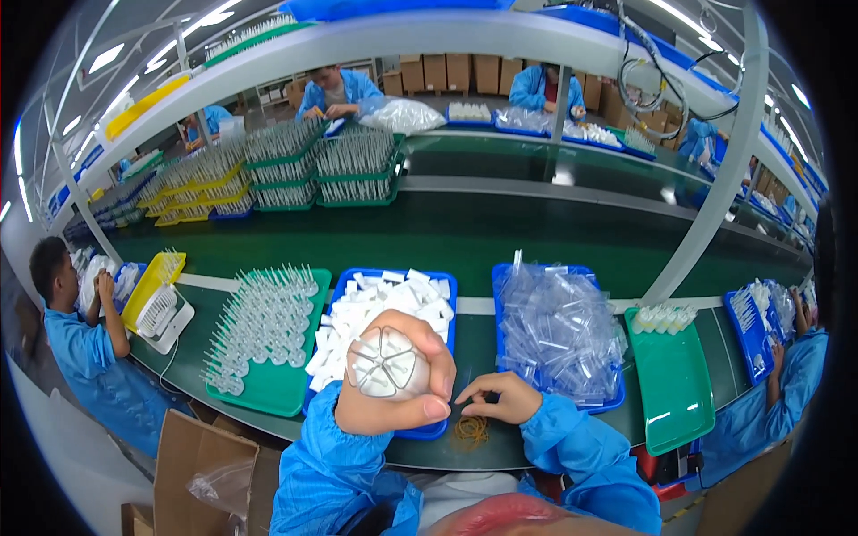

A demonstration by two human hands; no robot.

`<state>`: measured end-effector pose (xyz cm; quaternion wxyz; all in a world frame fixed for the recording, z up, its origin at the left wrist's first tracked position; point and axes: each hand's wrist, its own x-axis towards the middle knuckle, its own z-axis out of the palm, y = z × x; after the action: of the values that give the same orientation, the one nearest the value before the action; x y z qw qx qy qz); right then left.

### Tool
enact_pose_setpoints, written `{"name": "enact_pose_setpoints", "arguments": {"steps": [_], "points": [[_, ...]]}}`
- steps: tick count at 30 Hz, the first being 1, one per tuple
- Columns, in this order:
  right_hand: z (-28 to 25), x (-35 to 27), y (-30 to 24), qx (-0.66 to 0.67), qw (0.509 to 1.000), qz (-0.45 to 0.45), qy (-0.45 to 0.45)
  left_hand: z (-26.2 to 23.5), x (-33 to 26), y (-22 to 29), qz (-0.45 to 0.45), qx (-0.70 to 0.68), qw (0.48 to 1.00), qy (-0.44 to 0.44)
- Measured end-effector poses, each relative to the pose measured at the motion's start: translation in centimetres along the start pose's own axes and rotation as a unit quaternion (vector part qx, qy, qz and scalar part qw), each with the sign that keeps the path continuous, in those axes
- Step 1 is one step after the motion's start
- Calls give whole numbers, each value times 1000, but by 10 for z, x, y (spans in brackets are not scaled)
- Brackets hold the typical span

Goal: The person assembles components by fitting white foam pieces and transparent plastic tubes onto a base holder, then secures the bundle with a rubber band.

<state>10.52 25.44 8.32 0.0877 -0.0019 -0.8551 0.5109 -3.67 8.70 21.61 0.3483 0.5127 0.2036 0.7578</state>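
My left hand (407, 362) is raised over the blue tray of white pieces. Its fingers wrap round a bundle of several clear wedge-shaped tubes (386, 364), seen end-on as a round cluster with white matter inside. My right hand (503, 398) is low over the table edge, fingers bent and apart from the thumb, with nothing visible between them. Just below its fingertips lies a small heap of yellow-brown rubber bands (471, 432). Behind my left hand, white block-like pieces (362, 304) fill the blue tray (454, 308).
Clear plastic sleeves (559, 330) heap a blue tray to the right. Beyond it, a green tray (670, 384) holds several pale capped pieces. At left, a green tray (299, 380) carries upright thin-stemmed pieces, beside a white scale (165, 322). A metal post (715, 170) rises at right; co-workers sit both sides.
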Motion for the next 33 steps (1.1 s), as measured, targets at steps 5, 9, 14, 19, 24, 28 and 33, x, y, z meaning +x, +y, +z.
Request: {"name": "enact_pose_setpoints", "arguments": {"steps": [5,9,14,19,24,28,33], "points": [[4,-1,12,100,995,20,-2,-13,6,2,42,10,999,9],[5,-1,19,268,957,114,-9,-20,8,4,73,5,995,73],[-1,-5,-15,374,916,102,103,-39,23,-1,20,158,982,98],[-33,-18,-35,217,932,-101,273,-39,41,-29,-24,337,934,115],[-60,3,-109,-140,922,-180,313,-34,37,-55,-41,477,878,16],[-52,26,-100,-213,927,-164,261,-25,32,-77,-64,552,830,-41],[-69,18,-99,110,976,-94,164,-22,37,-62,-115,283,952,-8]]}}
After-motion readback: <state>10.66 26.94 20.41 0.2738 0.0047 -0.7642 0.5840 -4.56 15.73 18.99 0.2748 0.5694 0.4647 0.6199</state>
